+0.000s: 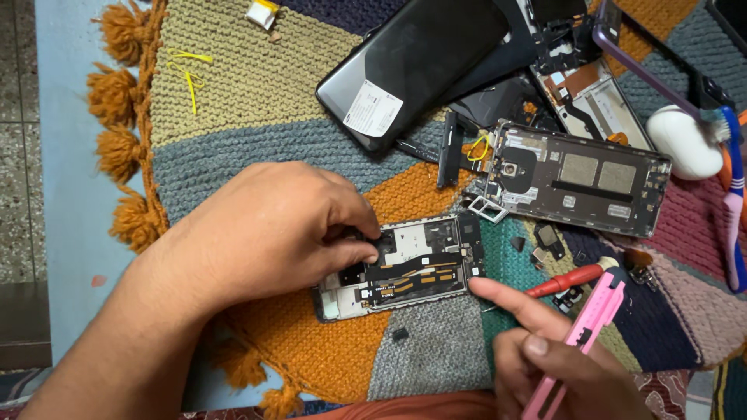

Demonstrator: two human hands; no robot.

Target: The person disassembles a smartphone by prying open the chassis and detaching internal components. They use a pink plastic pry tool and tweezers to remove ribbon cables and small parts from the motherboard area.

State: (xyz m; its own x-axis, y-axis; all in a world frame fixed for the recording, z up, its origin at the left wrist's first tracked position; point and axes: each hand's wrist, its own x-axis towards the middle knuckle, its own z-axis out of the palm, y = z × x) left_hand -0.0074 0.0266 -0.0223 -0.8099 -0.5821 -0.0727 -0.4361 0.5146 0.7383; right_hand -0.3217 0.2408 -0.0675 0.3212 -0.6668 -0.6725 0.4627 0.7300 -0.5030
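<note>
Head view is showing the left hand (264,233) pinching together on the opened phone (405,268) under its fingertips. The right hand (545,350) is gripping pink tweezers (583,327), forefinger touching the phone's corner. It seems light and fragile; better holding the frame edges.

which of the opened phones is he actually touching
The small opened phone under the left hand, on the orange patch; the larger frame lies untouched farther away.

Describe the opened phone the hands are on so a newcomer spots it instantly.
On the multicoloured knitted mat, look near its front edge, where orange meets grey. The small opened phone frame lies there, pinned by the left hand, with the right hand pointing at it. Unlike the larger grey metal phone chassis behind, it shows black-and-orange ribbon cables.
</note>
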